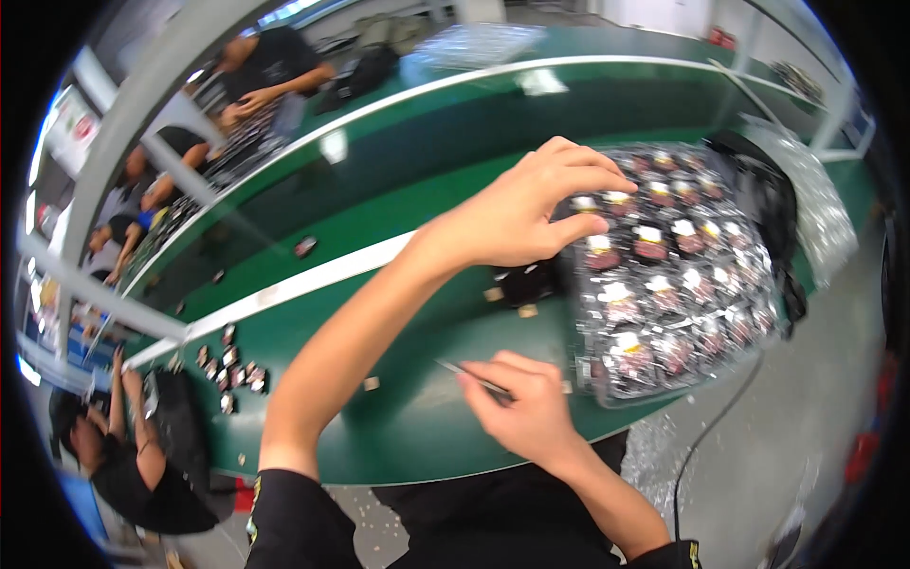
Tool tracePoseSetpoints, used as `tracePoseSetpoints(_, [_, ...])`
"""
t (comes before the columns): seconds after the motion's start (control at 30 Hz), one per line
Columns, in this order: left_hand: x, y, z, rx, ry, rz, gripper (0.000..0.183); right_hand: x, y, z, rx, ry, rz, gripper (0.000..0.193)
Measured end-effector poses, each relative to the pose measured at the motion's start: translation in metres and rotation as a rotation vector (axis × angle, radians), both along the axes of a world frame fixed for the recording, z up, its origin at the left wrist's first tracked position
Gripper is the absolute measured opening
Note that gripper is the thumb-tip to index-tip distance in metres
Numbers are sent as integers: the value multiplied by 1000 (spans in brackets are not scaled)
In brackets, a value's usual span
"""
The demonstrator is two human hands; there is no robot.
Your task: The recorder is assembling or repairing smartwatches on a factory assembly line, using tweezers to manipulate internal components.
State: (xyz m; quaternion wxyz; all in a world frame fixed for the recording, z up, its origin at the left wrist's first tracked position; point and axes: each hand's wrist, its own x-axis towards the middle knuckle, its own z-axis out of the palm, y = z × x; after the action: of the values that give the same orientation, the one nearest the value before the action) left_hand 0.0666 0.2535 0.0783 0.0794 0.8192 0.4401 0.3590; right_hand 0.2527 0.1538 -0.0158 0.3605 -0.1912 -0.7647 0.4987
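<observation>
My left hand (531, 204) reaches across to the near left part of a clear plastic blister tray (590, 370). Its thumb and fingers are spread over the cells, with nothing visible between them. Rows of small dark and silver parts (649, 243) with white-and-yellow tops fill the tray. Lower down, close to the table's front edge, my right hand (524, 403) is closed around slim metal tweezers (488, 384), their tip pointing left. Beneath my left wrist lies a black object (526, 283), partly hidden, with small tan pieces (528, 311) beside it.
The green table (417, 427) carries a cluster of small parts (229, 365) at left. A white-edged divider (294, 284) runs behind my forearm. Black bag-like material (768, 190) and bubble wrap (820, 209) lie right of the tray. A cable (697, 446) hangs there. Co-workers (142, 465) sit at left.
</observation>
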Motion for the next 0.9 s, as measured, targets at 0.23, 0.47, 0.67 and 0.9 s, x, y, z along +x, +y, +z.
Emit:
tracePoseSetpoints(0.23, [-149, -115, -53, 15, 342, 758, 37, 4, 6, -4, 55, -15, -15, 15])
tracePoseSetpoints(0.47, [-246, -217, -88, -180, 213, 1100, 43, -3, -1, -2, 67, -54, 42, 16])
tracePoseSetpoints(0.67, [-148, -192, -69, -199, 121, 648, 44, 0, 5, -7, 63, -82, -29, 16])
tracePoseSetpoints(0.9, [-69, -225, -59, -213, 493, 589, 66, -8, 1, -3, 73, -105, -57, 15])
